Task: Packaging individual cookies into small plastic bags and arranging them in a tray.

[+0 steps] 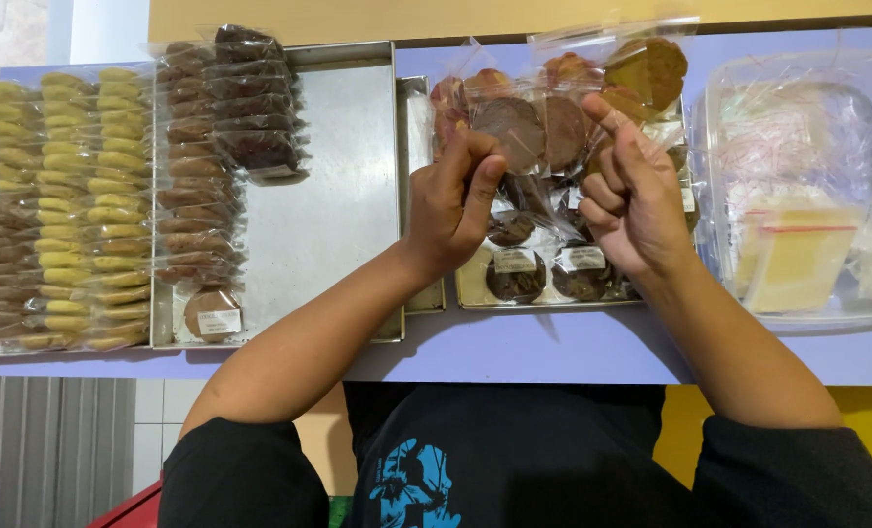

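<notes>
My left hand (pixel 452 200) and my right hand (pixel 633 191) both pinch a clear plastic bag holding a dark brown cookie (pixel 514 132), held up over a metal tray (pixel 475 293) of bagged cookies. The left fingers are closed on the bag's left edge, the right thumb and fingers on its right edge. More bagged cookies, brown, reddish and greenish-brown (pixel 651 68), lie heaped in the tray behind the hands.
A large metal tray (pixel 338 196) on the left carries rows of bagged brown cookies (pixel 196 186) and dark ones (pixel 255 108). Further left lie rows of yellow bagged cookies (pixel 84 205). At the right, a clear container (pixel 798 176) holds empty plastic bags.
</notes>
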